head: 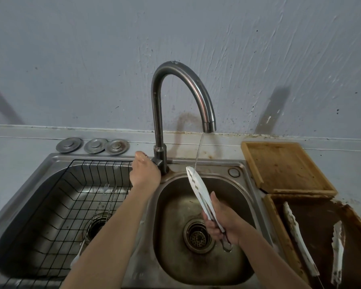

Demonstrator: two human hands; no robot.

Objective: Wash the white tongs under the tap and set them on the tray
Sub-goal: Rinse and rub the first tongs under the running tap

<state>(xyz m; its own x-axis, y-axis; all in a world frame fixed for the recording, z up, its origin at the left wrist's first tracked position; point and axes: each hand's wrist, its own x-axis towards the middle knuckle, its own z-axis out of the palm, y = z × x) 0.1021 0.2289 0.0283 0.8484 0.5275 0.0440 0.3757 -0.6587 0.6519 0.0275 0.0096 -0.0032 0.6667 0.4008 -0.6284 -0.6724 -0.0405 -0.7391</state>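
The right hand (223,221) grips the white tongs (198,191) near their hinge end, tips pointing up into the thin water stream of the tap (181,97) over the sink basin (171,236), while the left hand (144,174) closes around the tap handle.

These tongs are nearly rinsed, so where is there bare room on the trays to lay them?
The light wooden tray behind lies bare. On the dark tray, two tongs crowd the middle; only its top strip is free.
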